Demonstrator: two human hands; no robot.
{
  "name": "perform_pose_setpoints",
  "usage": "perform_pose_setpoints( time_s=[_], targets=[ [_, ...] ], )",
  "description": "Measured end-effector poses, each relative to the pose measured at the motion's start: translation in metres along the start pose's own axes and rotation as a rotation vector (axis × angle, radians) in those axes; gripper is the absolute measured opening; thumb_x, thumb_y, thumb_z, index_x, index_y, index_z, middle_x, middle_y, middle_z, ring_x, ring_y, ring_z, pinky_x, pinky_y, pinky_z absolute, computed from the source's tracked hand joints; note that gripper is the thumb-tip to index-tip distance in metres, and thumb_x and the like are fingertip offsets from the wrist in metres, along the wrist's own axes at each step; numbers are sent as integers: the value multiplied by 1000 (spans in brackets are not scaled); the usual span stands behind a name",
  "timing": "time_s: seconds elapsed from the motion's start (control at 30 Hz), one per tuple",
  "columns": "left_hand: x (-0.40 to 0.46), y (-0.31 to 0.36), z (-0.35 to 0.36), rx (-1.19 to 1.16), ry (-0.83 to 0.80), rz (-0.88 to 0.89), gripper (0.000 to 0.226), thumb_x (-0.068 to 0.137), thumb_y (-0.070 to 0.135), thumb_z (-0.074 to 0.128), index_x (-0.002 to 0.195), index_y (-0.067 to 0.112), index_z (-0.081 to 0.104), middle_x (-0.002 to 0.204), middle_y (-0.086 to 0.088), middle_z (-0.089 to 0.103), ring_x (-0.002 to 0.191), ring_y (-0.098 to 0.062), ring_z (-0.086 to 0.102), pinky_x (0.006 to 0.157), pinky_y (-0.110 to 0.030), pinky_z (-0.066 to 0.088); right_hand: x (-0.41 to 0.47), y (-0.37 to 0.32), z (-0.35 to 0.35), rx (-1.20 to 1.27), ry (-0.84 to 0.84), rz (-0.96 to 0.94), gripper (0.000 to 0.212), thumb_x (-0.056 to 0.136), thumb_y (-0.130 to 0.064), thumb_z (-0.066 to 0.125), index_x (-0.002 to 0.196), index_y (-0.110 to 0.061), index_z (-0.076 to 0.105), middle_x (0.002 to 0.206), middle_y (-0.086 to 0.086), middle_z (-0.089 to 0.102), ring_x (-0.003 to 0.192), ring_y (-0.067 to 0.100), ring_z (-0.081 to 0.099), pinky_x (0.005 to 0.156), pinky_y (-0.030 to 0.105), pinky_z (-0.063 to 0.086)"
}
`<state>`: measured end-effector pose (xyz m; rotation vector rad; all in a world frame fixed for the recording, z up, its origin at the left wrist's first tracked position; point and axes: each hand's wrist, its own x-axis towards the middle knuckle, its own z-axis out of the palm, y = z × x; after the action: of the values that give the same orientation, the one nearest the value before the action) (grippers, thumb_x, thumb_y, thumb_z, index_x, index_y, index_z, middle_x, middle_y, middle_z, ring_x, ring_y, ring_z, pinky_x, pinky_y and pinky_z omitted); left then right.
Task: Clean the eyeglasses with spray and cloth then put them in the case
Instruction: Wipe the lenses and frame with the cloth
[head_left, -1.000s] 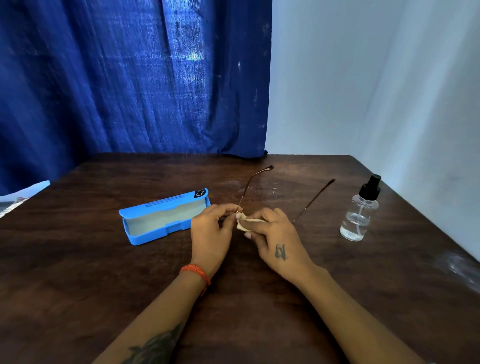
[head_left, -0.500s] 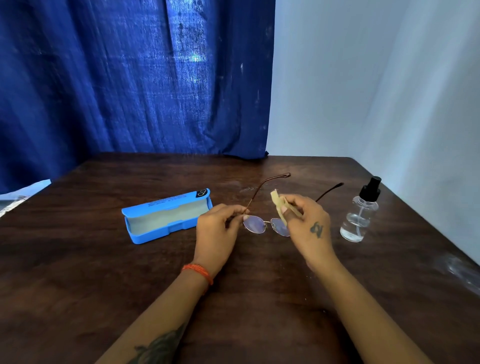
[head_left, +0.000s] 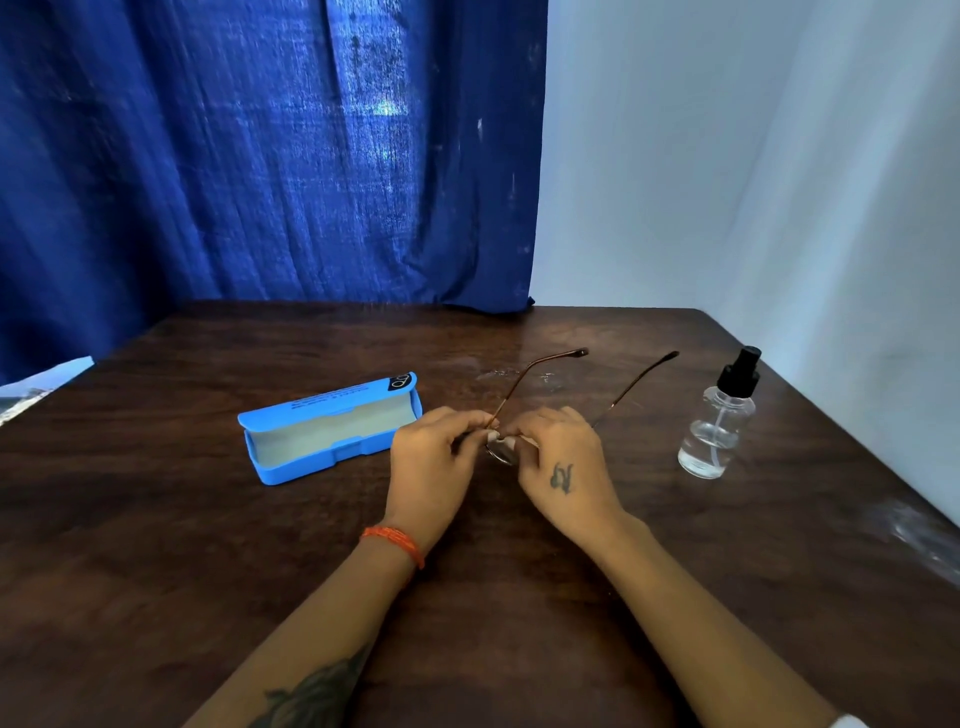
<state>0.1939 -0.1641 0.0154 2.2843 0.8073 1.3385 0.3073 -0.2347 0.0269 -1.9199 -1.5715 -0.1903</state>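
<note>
Both hands (head_left: 436, 457) (head_left: 558, 462) grip the eyeglasses (head_left: 524, 387); blue case (head_left: 332, 428) print unreadable.

Dark wooden table (head_left: 519, 623), blue curtain (head_left: 260, 156) (creased), white wall (head_left: 727, 156).

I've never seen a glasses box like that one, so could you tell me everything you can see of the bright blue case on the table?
The bright blue rectangular eyeglass case looks like hard plastic. It lies open on the dark wooden table, its lid tipped back, with printed lines and a small black glasses logo at one end. The lining looks pale grey and holds nothing. It sits to the left of the left hand; nothing but the table touches it.
</note>
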Motion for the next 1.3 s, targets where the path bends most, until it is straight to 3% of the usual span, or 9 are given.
perform_pose_setpoints(
  time_s=[0.13, 0.2, 0.4, 0.6, 0.77, 0.87, 1.0, 1.13, 1.3],
  targets=[
    [-1, 0, 0, 0, -14, 12, 18, 74, -1, 70, 90, 7, 73, 81, -7, 71, 73, -6, 58, 73, -1, 41, -4, 4, -7, 18, 10, 6, 22, 74, -3, 62, 88, -18, 72, 81, -4, 68, 83, 21, 56, 67, 22, 32],
    [-2, 0, 0, 5, -26, 19, 18, 75, -1, 69, 91, 6, 72, 83, -8, 71, 74, -6, 58, 73, 0, 40, -5, 4, -10, -24, 33, 0, 18, 71, -5, 63, 84, -17, 67, 66, -15, 52, 77, 22, 54, 61, 25, 33],
    [0, -3, 4, -8, -29, 30, 17, 75, -2, 69, 88, 7, 73, 81, -8, 72, 74, -12, 62, 72, -6, 42, -4, 0, 6, -155, 95, -50, 11, 73, -2, 60, 84, -5, 60, 75, 14, 66, 77, 32, 55, 59, 35, 45],
    [-2, -7, 5, -57, 60, -45, 20, 74, -1, 69, 90, 10, 74, 85, -5, 73, 77, 0, 61, 75, 0, 41, -3, 8, 13, 157, 100, 41, 15, 76, -7, 67, 85, -18, 67, 77, 2, 67, 74, 14, 53, 63, 18, 31],
    [-2, -9, 5, -113, 89, -116, 21, 74, 1, 70, 91, 13, 74, 85, 2, 71, 72, 8, 58, 72, 2, 40, -5, 12, 5, 300, -9, -6, 17, 72, -9, 73, 81, -23, 70, 81, 2, 69, 76, 11, 56, 67, 27, 47],
    [-1, -8, 4, -126, 84, -113, 21, 75, 0, 70, 92, 13, 73, 85, 1, 71, 75, 9, 57, 72, 1, 41, -6, 15, -2, 250, -50, -56, 17, 71, -8, 73, 79, -22, 70, 80, -1, 67, 74, 10, 56, 66, 26, 49],
    [0, -7, 3, -90, 67, -61, 22, 75, -2, 69, 94, 9, 72, 84, -3, 72, 74, 4, 58, 73, 1, 41, -11, 13, -5, 15, 73, -130, 18, 63, 2, 70, 75, -12, 66, 64, -1, 60, 64, 16, 51, 55, 21, 39],
    [-1, -7, 2, -52, 53, -11, 20, 76, 0, 69, 94, 9, 72, 84, -4, 72, 75, -3, 60, 74, -2, 43, -10, 3, 6, -50, 126, -161, 16, 72, -1, 65, 86, -5, 69, 77, 10, 68, 72, 27, 56, 64, 33, 49],
    [-2, -8, 5, -48, 84, -32, 19, 75, -1, 69, 90, 10, 73, 83, -5, 73, 77, -5, 61, 75, 0, 41, -9, 5, 10, 88, 52, -147, 24, 75, -13, 72, 99, -12, 70, 97, 3, 71, 87, 23, 55, 76, 21, 39]
  ],
)
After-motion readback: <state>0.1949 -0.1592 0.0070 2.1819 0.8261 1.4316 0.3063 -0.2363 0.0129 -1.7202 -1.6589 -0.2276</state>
